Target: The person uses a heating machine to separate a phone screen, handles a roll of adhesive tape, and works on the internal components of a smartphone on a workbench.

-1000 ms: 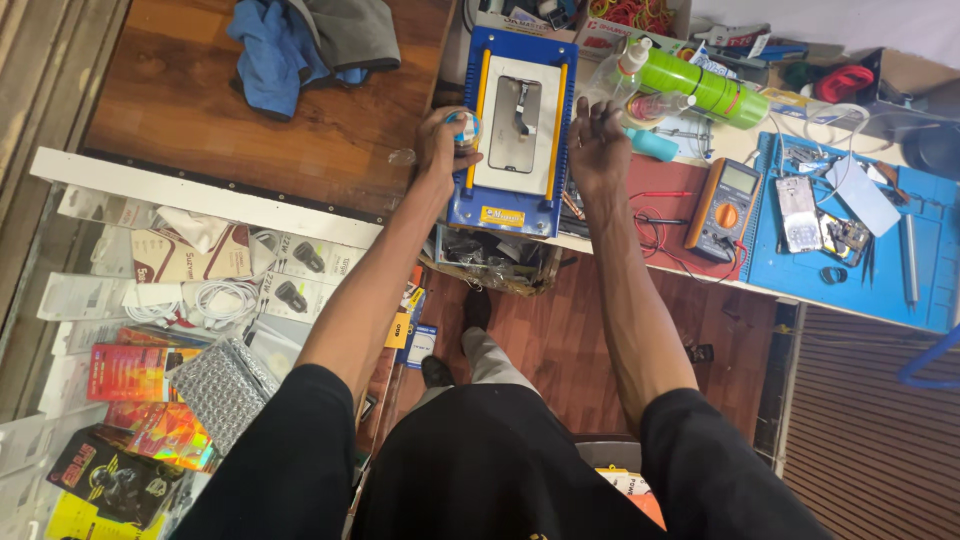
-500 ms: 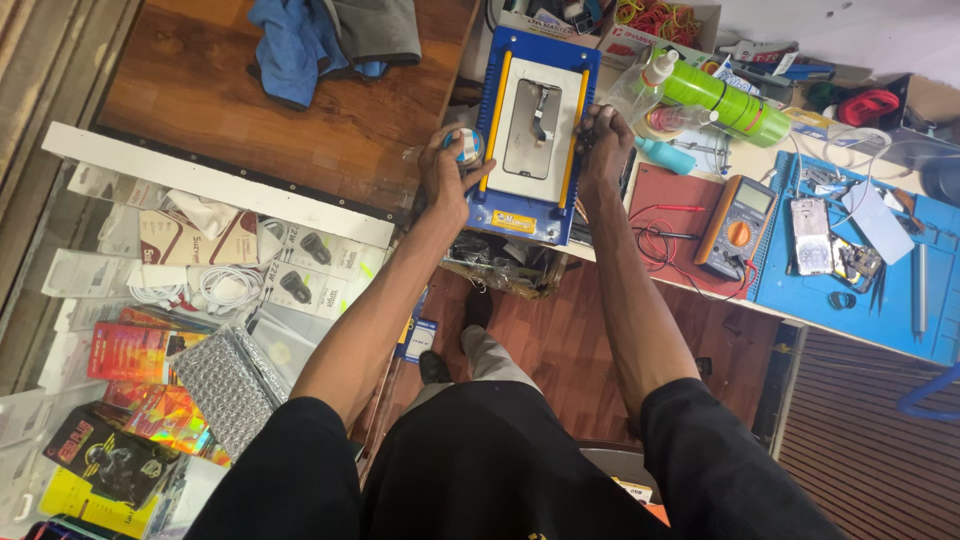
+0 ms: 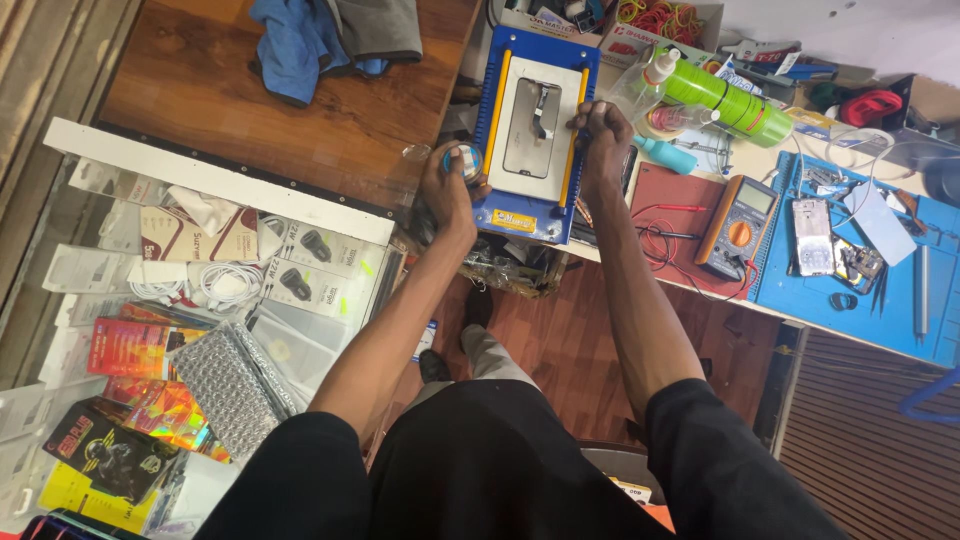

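At twelve o'clock from the person's chest, on the near edge of the bench, sits a blue screen-separator machine [image 3: 535, 130] with yellow side rails and a pale plate, on which a phone panel [image 3: 532, 125] lies flat. The left hand [image 3: 450, 185] is curled around a small round blue-and-white spool [image 3: 463, 160] at the machine's nine o'clock side, fingers pressed together about it; the right hand [image 3: 600, 140] rests on the three o'clock rail, fingertips bunched as if pinching something too fine to make out. I judge the panel thin, stiff and brittle — best taken by its long edges, never flexed — and the spool light and easy to grip by its rim. At two o'clock of the machine stands a green bottle [image 3: 725, 100] on its side, with an orange-dialled multimeter [image 3: 740, 225] at four o'clock on a dark red mat [image 3: 670, 200], and a blue work mat [image 3: 870, 270] further right. Down at eight o'clock, the glass display case [image 3: 200, 290] holds white boxes of chargers and cables, a red packet, shiny foil packets and a yellow-and-black carton — flat rectangles laid side by side.
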